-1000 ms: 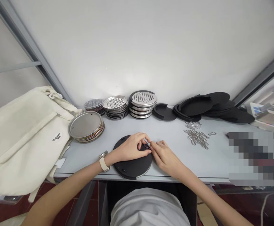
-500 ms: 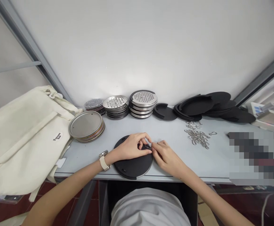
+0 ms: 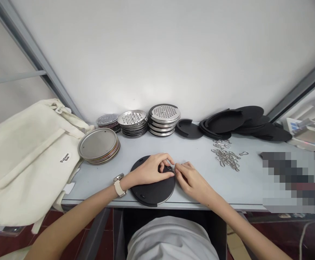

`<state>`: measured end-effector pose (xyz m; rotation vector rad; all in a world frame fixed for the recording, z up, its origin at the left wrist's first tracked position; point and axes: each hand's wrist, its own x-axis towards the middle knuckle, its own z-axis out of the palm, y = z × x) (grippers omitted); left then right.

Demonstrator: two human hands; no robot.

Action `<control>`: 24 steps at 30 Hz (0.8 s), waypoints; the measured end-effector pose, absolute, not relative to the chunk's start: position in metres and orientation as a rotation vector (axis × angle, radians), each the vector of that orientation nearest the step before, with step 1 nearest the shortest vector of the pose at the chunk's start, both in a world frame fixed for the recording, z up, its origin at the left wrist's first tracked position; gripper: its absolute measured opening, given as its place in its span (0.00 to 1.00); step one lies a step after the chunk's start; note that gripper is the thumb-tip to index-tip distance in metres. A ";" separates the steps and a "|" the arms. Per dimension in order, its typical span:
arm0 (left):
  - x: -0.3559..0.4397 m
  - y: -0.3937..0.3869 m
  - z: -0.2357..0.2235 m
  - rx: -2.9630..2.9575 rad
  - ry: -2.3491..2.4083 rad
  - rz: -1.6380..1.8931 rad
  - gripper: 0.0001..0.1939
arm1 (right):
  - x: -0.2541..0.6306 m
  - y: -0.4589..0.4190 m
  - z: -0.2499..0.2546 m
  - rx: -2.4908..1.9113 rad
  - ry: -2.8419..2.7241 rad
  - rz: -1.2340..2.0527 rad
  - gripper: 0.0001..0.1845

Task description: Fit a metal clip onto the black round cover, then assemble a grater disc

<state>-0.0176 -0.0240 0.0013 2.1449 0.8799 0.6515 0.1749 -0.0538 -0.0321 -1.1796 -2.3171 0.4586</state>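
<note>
A black round plate [image 3: 154,189] lies near the table's front edge, with a thin silvery edge showing at its lower right. My left hand [image 3: 153,168] lies over it, fingers curled and thumb pressed along the right rim, gripping the plate. At that rim sits a small metal carabiner clip [image 3: 170,168], partly hidden by fingers. My right hand [image 3: 188,178] is closed in a pinch on the clip's right end. Whether the clip passes through the plate cannot be made out.
Several loose carabiner clips [image 3: 226,157] lie right of my hands. Along the wall stand grater discs [image 3: 164,113], perforated discs [image 3: 132,118] and black round covers [image 3: 225,121]. Plain metal discs [image 3: 99,142] are stacked at left, beside a cream bag [image 3: 35,155]. A blurred patch covers the right side.
Both hands stay nearly in place at the plate's right rim. My right fingertips have shifted very slightly at the clip; the whole view has drifted a touch.
</note>
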 end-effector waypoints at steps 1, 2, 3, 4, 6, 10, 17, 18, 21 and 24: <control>-0.018 -0.024 0.002 2.162 0.874 0.653 0.11 | 0.175 -0.054 -0.032 -1.170 -2.337 0.446 0.12; -0.018 -0.024 0.003 2.175 0.872 0.651 0.11 | 0.175 -0.055 -0.032 -1.162 -2.351 0.439 0.11; -0.018 -0.025 0.003 2.182 0.875 0.646 0.11 | 0.175 -0.055 -0.032 -1.156 -2.357 0.436 0.11; -0.018 -0.025 0.003 2.185 0.880 0.643 0.11 | 0.175 -0.056 -0.031 -1.155 -2.358 0.432 0.11; -0.018 -0.025 0.003 2.185 0.887 0.640 0.11 | 0.175 -0.056 -0.031 -1.149 -2.361 0.419 0.11; -0.017 -0.025 0.002 2.155 0.884 0.641 0.11 | 0.175 -0.056 -0.033 -1.157 -2.354 0.384 0.11; -0.018 -0.024 0.001 2.155 0.872 0.641 0.13 | 0.174 -0.055 -0.034 -1.198 -2.347 0.386 0.12; -0.018 -0.024 0.001 2.166 0.866 0.643 0.13 | 0.174 -0.055 -0.034 -1.196 -2.349 0.384 0.12; -0.018 -0.025 0.003 2.186 0.858 0.643 0.13 | 0.174 -0.055 -0.034 -1.189 -2.354 0.378 0.12; -0.019 -0.025 0.003 2.205 0.873 0.643 0.13 | 0.174 -0.054 -0.035 -1.192 -2.349 0.369 0.12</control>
